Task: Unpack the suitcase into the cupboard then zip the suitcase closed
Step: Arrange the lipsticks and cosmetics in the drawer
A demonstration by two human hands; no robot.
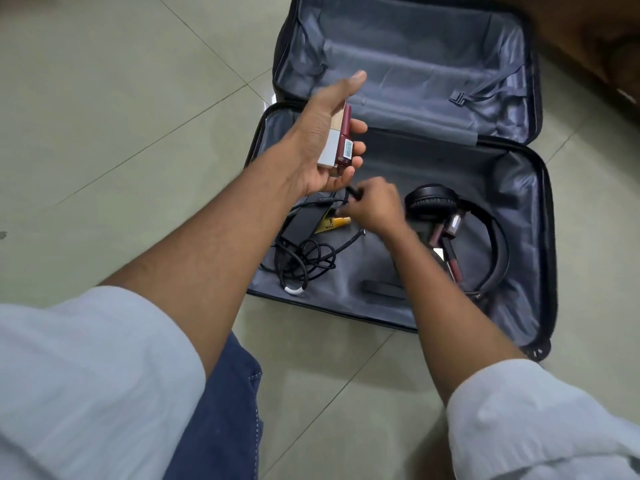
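Head view, single frame.

Suitcase (408, 140): black shell, grey lining, lying open flat on the tiled floor (104, 98); fills the centre and upper right of the frame. Far half holds only its loose straps and buckle; near half holds the remaining contents.

Left hand (322, 140): raised over the left edge of the near half, left of frame centre. Fingers curled, the grip closed round a small white-and-tan box (330, 147) and a dark red lipstick tube (344, 147) with a barcode sticker, held side by side; index finger stretched out towards the far half.

Right hand (375, 207): lowered into the near half at frame centre, just below the left hand. Fingers curled, the grip pinching the end of a black cable (353, 194); motion blur hides finer detail.

Black power adapter (304, 218): on the lining, left part of the near half, its coiled cord (304, 261) bunched just below it, with a white band near the lower edge.

Yellow tube (334, 223): lying beside the adapter, partly under the right hand.

Black headphones (450, 216): right part of the near half, the band curving down and right.

Dark red cosmetic tubes (446, 237): several lying across the headphones' band, touching it.

Person: pale rolled sleeves at both lower corners, blue denim at lower centre.
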